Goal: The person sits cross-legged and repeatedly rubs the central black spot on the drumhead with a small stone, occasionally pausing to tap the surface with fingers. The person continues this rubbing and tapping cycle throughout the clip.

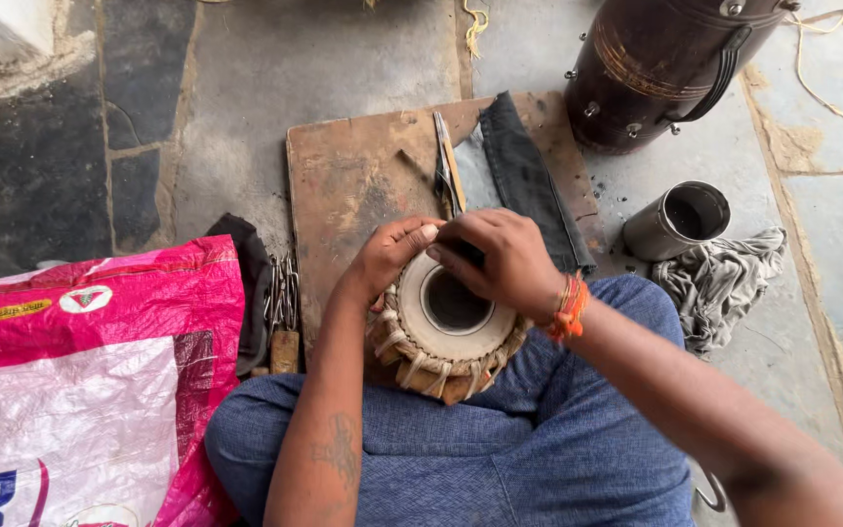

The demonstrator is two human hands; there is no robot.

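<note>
A small drum (446, 337) with a pale skin head, a dark round centre and woven straps around its rim rests on my lap. My left hand (389, 256) grips the drum's far left rim with curled fingers. My right hand (500, 262) lies over the far edge of the drum head, fingers closed, touching the left hand's fingertips. What the right fingers pinch is hidden. An orange thread band (568, 307) circles my right wrist.
A worn wooden board (358, 181) lies ahead with metal pliers (446, 171) and a dark cloth (529, 181) on it. A dark barrel drum (665, 63), a metal cup (680, 220) and a grey rag (724, 278) are right. A pink plastic sack (90, 381) and metal tools (282, 303) sit left.
</note>
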